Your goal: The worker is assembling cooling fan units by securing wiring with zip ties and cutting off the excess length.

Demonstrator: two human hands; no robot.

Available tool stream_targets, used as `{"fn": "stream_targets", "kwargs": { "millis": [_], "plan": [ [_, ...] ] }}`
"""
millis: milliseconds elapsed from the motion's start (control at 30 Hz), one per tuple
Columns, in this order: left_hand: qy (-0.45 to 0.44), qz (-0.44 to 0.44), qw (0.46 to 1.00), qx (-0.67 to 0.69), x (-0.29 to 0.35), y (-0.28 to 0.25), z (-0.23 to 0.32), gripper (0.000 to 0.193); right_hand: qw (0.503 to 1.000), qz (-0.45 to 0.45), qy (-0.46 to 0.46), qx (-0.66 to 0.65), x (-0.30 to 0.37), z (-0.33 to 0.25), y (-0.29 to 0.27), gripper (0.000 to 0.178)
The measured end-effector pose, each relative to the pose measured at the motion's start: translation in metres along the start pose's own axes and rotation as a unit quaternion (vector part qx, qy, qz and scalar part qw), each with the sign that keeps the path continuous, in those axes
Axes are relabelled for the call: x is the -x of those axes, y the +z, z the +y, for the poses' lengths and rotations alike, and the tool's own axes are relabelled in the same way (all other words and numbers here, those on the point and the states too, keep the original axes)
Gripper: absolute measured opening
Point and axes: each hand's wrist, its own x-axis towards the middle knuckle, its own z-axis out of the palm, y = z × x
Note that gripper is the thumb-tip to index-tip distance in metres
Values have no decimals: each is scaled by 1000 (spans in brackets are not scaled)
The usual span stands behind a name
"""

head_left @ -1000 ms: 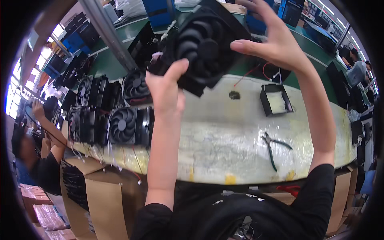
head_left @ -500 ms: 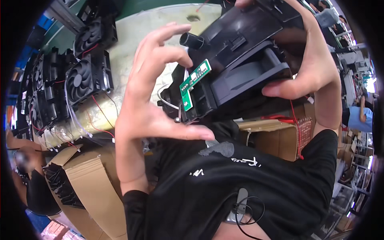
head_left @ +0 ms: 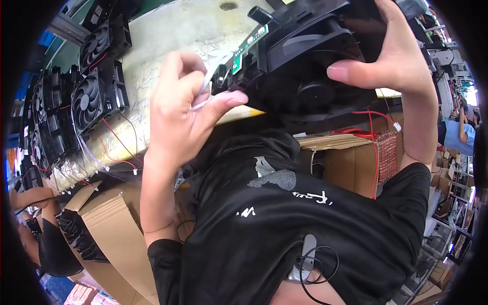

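Note:
A black plastic fan housing (head_left: 315, 48) is raised in front of me, its round fan (head_left: 310, 91) turned toward me. My right hand (head_left: 394, 68) is closed on the housing's right end, thumb on the near side; its other fingers are hidden behind. On the housing's left end sits an L-shaped green circuit board (head_left: 249, 47), with a short black cylinder (head_left: 260, 15) sticking out beyond it. Beside that end, my left hand (head_left: 178, 101) is closed around a thin white cable (head_left: 202, 104) that leads toward the board.
Several black fan units (head_left: 89, 101) with red, black and white leads stand at the left of the pale worktable (head_left: 168, 38). Open cardboard boxes (head_left: 114, 223) lie below its edge. Red wires (head_left: 373, 152) dangle at the right. Another person's arm (head_left: 35, 195) shows at far left.
My left hand has gone from spread fingers around the board to a closed grip on the white cable. The housing has tilted, bringing the round fan into sight.

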Motion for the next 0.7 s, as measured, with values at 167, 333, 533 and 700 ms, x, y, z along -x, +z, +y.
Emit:
{"fn": "stream_targets", "kwargs": {
  "millis": [167,333,533,700],
  "plan": [
    [-35,-23,995,-89,26,9,19,26,994,23,89,59,10,27,15,88],
    [-253,61,965,15,62,20,33,23,990,6,90,-104,2,91,40,74],
    [-284,59,948,-134,48,31,-20,33,921,16,201,-332,-44,128,93,72],
    [-346,40,934,-82,6,15,-55,28,822,10,253,-510,-70,149,120,68]
  ]
}}
